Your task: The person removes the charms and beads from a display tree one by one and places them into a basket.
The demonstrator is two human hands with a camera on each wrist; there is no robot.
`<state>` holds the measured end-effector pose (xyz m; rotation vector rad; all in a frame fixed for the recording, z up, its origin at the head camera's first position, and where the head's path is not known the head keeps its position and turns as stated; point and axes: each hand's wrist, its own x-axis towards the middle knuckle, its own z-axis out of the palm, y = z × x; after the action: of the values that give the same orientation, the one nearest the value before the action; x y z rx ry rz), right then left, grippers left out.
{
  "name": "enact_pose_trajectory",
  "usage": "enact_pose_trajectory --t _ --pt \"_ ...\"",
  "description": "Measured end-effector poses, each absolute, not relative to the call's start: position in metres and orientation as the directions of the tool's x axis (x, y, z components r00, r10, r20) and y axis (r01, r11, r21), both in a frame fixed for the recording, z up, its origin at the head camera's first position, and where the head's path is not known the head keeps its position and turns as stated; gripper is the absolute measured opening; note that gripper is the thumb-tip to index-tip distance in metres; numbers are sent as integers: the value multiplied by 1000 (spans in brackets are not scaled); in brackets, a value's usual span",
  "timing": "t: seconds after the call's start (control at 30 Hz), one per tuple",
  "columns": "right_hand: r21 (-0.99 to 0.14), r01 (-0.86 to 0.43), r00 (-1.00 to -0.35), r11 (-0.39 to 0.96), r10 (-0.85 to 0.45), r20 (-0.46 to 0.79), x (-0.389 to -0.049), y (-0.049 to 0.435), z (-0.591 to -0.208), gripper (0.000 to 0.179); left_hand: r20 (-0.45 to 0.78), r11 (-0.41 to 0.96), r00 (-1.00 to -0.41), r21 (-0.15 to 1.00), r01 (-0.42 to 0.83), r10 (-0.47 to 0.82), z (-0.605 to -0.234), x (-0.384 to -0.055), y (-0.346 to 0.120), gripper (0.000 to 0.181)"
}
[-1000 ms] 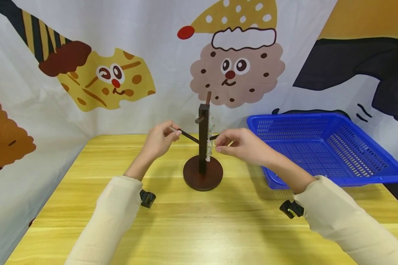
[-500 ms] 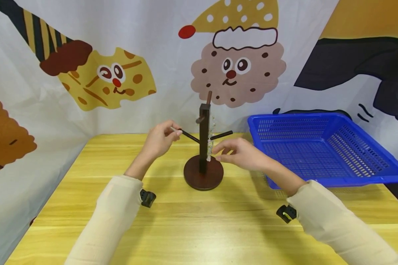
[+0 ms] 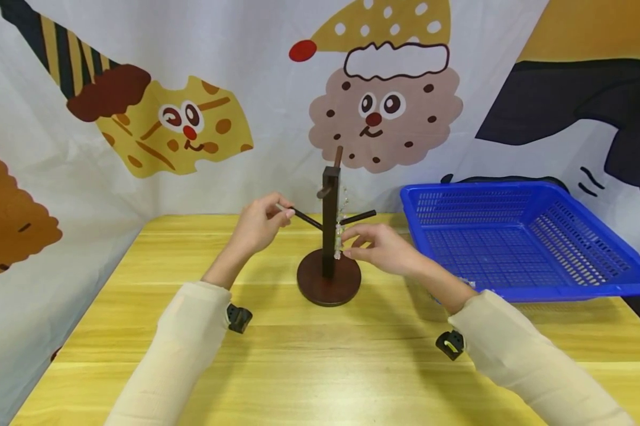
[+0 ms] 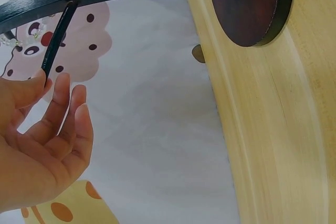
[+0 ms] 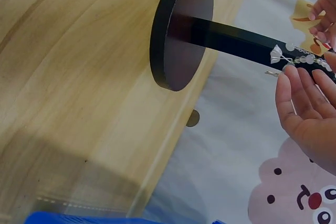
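A dark brown wooden stand [image 3: 329,231] with a square post, several pegs and a round base rises from the table. My left hand [image 3: 261,222] pinches the tip of its left peg [image 4: 59,40] between thumb and forefinger. Along the right side of the post hangs a beaded strand [image 3: 338,236] of clear and pale beads. A white bell-shaped or flower-like piece [image 5: 276,53] shows at its lower end. My right hand [image 3: 381,247] is right beside the strand's lower part, below the right peg [image 3: 358,217], with fingers loosely bent and thumb apart from them.
A blue plastic basket [image 3: 565,293] stands on the right, behind my right forearm. Something small and clear lies by its near rim [image 3: 490,291]. The yellow wood-grain table [image 3: 320,367] ends at a printed cloth [image 3: 277,142] behind the stand.
My right hand has moved down and slightly left, from the right peg to the lower part of the beaded strand, uncovering that peg. My left hand keeps its pinch on the left peg.
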<state>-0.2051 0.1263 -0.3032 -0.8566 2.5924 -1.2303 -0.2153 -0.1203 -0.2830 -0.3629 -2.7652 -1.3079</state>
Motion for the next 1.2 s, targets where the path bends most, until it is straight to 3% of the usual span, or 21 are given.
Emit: enact_pose_trajectory --t 0.67,1.2 --pt "-783 -452 -805 427 -573 152 -206 122 -307 5 157 614 -968 750 245 194 -283 -216 -120 18" --pt "-836 -395 -829 381 -539 147 -202 125 -300 11 150 616 -971 752 234 186 -283 -216 -121 18"
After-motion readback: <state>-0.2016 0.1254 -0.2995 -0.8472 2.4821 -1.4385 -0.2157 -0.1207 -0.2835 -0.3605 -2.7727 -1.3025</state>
